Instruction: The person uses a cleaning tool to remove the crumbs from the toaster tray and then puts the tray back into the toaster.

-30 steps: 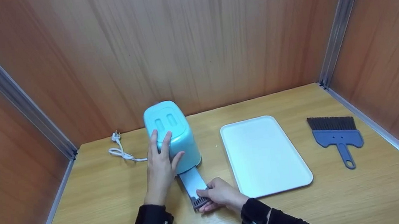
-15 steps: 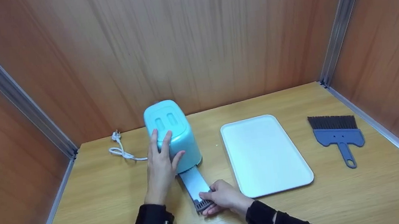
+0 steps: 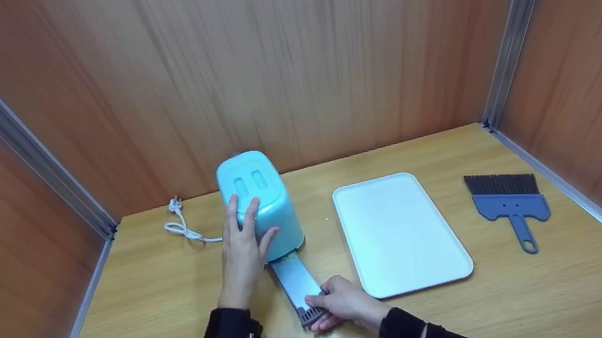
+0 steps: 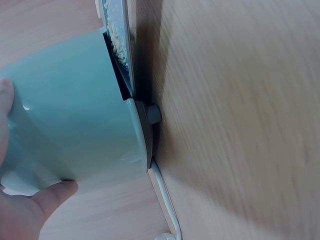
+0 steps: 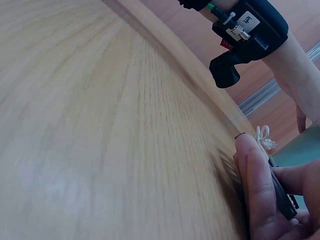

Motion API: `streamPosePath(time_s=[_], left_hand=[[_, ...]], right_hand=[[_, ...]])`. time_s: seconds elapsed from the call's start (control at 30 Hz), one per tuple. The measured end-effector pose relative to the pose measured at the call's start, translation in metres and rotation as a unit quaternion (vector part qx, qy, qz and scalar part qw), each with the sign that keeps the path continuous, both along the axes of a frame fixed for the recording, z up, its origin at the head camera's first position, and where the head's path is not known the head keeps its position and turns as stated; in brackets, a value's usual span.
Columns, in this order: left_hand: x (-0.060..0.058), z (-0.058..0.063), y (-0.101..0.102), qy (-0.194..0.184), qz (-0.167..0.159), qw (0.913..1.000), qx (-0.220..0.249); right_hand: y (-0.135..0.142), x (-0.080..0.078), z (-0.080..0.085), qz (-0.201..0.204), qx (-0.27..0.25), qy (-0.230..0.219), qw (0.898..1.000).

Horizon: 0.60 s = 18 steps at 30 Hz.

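In the head view a light-blue toaster [image 3: 250, 198] with a lidded top stands left of the middle. My left hand [image 3: 242, 251] rests on its top and near side, fingers straight and spread. A long metal crumb tray [image 3: 295, 281] with a dark slotted end sticks out from the toaster's base. Its dark end is pinched by my right hand [image 3: 346, 301], thumb on top and fingers beneath. Pale crumbs [image 4: 116, 40] lie on the tray in the left wrist view, close to the toaster wall. The tray's inner end is hidden inside the toaster.
Right of the toaster lies a white rectangular tray [image 3: 400, 231]. A blue brush [image 3: 509, 203] with dark bristles lies farther right. The toaster's white cord and plug [image 3: 181, 224] are on the left. Wooden panels [image 3: 288, 67] wall in the table at the back and sides.
My right hand has drawn the crumb tray a little farther out, toward me and slightly right. Crumbs now show where it leaves the toaster. The left hand stays on the toaster.
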<state>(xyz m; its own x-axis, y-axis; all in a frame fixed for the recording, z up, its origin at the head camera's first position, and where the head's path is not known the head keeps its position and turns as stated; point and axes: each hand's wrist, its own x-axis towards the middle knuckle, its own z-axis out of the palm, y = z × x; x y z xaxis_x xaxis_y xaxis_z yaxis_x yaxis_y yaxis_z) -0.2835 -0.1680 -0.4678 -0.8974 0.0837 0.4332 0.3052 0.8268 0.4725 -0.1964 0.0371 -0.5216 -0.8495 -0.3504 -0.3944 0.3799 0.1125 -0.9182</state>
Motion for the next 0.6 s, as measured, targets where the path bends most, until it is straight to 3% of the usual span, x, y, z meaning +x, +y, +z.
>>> streamPosePath(time_s=[0.6], left_hand=[[0.000,-0.001,0.001,0.002,-0.001,1.0000,0.000]], right_hand=[[0.014,0.019,-0.005,0.007,-0.026,0.017,0.999]])
